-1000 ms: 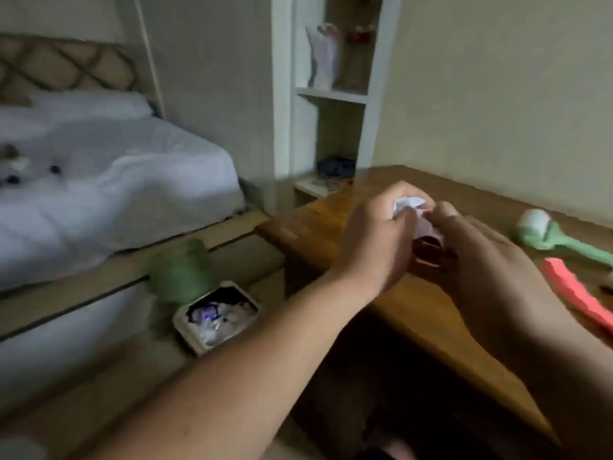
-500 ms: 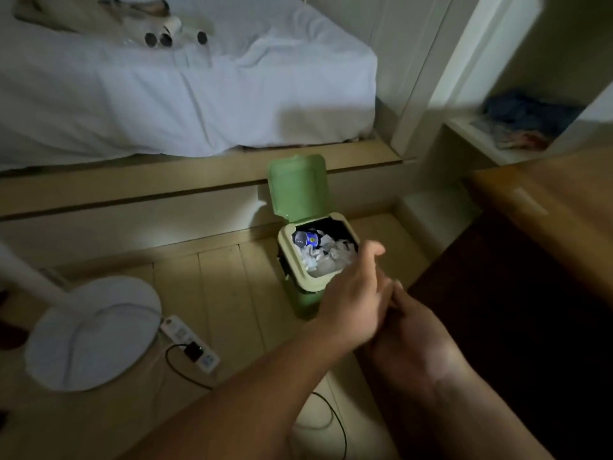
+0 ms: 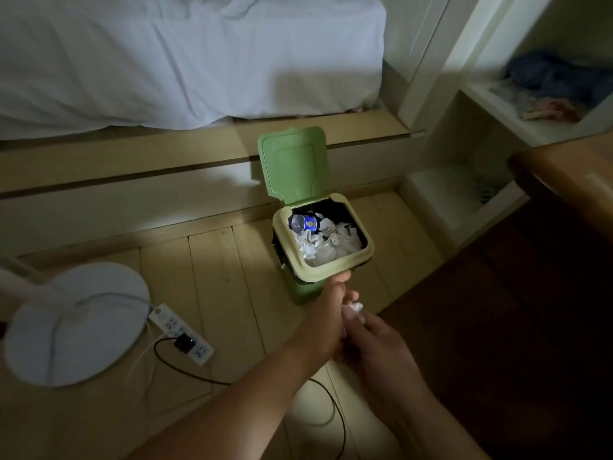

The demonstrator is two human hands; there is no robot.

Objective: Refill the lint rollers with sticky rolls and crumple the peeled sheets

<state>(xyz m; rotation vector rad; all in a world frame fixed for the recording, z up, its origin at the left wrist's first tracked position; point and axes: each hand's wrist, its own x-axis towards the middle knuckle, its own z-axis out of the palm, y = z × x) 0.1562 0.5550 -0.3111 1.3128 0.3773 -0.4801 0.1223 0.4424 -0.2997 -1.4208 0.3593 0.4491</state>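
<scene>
A small white crumpled sheet [image 3: 354, 309] sits between the fingers of both hands, just short of the bin's near rim. My left hand [image 3: 326, 322] reaches forward, its fingertips almost at the rim. My right hand [image 3: 378, 345] pinches the ball from the right. The green bin [image 3: 335, 272] stands on the floor with its lid [image 3: 293, 162] flipped up. Inside lie several crumpled white sheets [image 3: 326, 245] and a blue can [image 3: 303, 222]. No lint roller is in view.
A white fan base [image 3: 74, 322] and a power strip [image 3: 180, 333] with a black cable lie on the wooden floor at left. A bed with white sheets [image 3: 185, 58] runs across the back. The dark desk edge [image 3: 564, 180] is at right, beside white shelves [image 3: 517, 124].
The view swung from the desk down to the floor bin. Both hands carried the crumpled sheet off the desk toward the bin; the bin now appears closer and the white ball shows between the fingers.
</scene>
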